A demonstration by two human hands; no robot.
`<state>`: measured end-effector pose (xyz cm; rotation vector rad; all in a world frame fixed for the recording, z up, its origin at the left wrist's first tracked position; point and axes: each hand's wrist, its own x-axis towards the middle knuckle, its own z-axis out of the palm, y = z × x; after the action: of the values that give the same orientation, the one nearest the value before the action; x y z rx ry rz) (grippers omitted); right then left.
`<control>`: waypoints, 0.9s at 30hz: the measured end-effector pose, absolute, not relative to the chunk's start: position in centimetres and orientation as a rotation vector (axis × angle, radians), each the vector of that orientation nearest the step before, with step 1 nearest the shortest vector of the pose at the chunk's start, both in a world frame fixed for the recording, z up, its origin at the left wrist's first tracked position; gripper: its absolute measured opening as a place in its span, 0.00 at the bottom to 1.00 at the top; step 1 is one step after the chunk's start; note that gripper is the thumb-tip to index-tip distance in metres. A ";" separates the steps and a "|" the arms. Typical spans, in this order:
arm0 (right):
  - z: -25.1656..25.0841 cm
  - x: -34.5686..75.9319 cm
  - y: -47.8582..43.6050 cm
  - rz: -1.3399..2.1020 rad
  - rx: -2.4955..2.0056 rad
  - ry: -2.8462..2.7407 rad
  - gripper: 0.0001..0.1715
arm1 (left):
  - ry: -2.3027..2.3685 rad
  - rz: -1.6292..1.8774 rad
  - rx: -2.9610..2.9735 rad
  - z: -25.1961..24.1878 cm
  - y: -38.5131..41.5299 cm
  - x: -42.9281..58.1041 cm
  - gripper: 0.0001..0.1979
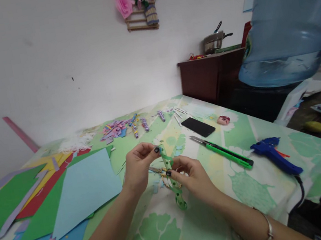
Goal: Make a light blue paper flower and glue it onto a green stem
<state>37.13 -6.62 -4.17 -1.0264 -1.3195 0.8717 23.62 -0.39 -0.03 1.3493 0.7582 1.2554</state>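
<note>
Here, green dotted ribbon (172,176) upright between both hands, left hand (137,166) grip pinching its top, right hand (190,174) around small scissors (161,171).

Both bare forearms reach forward from the lower edge of the view and converge toward the middle. The left hand (137,166) is raised a little, wrist bent, its thumb and forefinger pinched together in a tight grip, dark-painted nails showing at the fingertips. The right hand (190,174) sits just beside and slightly below that grip, fingers curled inward and closed, thumb pressed toward the forefinger. The two hands nearly touch. A thin bangle (268,230) circles the right wrist.
</note>
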 end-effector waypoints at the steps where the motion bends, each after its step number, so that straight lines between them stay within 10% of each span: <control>1: -4.2 37.1 -6.6 0.870 -1.028 -1.320 0.02 | 0.755 1.253 1.339 -0.1 -0.4 23.6 0.08; 27: -4.2 37.1 -6.6 0.845 -1.050 -1.349 0.02 | 0.747 1.292 1.030 0.3 -1.4 24.8 0.10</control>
<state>37.09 -6.64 -4.23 -1.0503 -1.3491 0.8446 24.79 -1.44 0.28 1.0298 0.7470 1.2925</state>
